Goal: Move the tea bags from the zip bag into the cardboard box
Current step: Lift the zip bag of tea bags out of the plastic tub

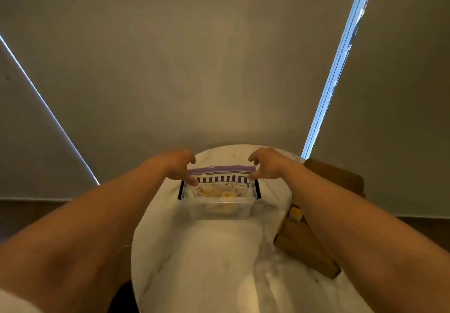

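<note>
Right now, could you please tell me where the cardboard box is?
In the head view, the cardboard box sits on the right side of the marble table, just right of the clear plastic container, partly hidden under the right forearm.

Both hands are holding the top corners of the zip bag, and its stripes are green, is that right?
Not quite: the stripes on the zip bag are purple and white, not green, as the head view shows. The left hand and right hand do hold its top corners.
</note>
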Available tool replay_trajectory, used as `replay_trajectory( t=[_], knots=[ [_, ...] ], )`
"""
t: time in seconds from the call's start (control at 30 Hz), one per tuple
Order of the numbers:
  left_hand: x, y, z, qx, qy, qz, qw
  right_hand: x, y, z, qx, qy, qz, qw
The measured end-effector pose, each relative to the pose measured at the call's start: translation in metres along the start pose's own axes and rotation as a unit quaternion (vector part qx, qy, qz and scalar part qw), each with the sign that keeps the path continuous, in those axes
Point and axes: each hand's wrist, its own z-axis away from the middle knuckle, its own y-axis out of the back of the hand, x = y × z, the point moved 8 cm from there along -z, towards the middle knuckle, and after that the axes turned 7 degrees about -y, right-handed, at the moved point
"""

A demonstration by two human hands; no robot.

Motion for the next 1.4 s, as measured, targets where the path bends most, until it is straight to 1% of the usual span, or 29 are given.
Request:
replay_trajectory(
  t=[0.03, 0.13, 0.23, 0.47, 0.6, 0.73, 0.87, 0.97, 1.07, 1.13, 1.27, 1.4],
  knots=[
    [-0.001, -0.005, -0.001, -0.006, 0.004, -0.014, 1.0, 0.0, -0.003, -0.001, 0.006, -0.005, 0.005, 1.0],
    [-0.002, -0.018, -0.005, 0.006, 0.0, -0.021, 1.0, -0.001, -0.013, -0.002, 0.016, -0.014, 0.018, 1.0],
    [-0.004, -0.026, -0.009, 0.017, -0.002, 0.004, 1.0, -0.001, -0.02, -0.006, 0.029, -0.019, 0.001, 0.999],
    [-0.013, -0.023, -0.022, 0.074, 0.016, 0.053, 0.996, 0.003, -0.02, -0.018, 0.057, -0.039, -0.047, 0.997],
    [-0.016, -0.014, -0.027, 0.11, 0.01, 0.085, 0.99, 0.007, -0.006, -0.027, 0.074, -0.039, -0.073, 0.994],
    [-0.02, 0.006, -0.029, 0.17, 0.002, 0.109, 0.979, 0.009, 0.01, -0.035, 0.091, -0.026, -0.125, 0.988],
    [-0.03, 0.025, -0.027, 0.228, 0.008, 0.145, 0.963, 0.009, 0.031, -0.038, 0.144, -0.003, -0.155, 0.977],
    [-0.034, 0.038, -0.022, 0.285, -0.009, 0.196, 0.938, 0.005, 0.048, -0.032, 0.18, 0.02, -0.186, 0.966],
    [-0.034, 0.045, -0.015, 0.325, -0.047, 0.283, 0.901, -0.004, 0.066, -0.02, 0.221, 0.051, -0.216, 0.95],
    [-0.032, 0.051, -0.01, 0.354, -0.071, 0.313, 0.878, -0.009, 0.077, -0.009, 0.255, 0.072, -0.228, 0.937],
    [-0.021, 0.062, 0.011, 0.422, -0.119, 0.34, 0.832, -0.013, 0.089, 0.017, 0.298, 0.113, -0.277, 0.907],
    [-0.009, 0.062, 0.034, 0.471, -0.151, 0.344, 0.798, -0.013, 0.091, 0.048, 0.345, 0.145, -0.301, 0.877]
  ],
)
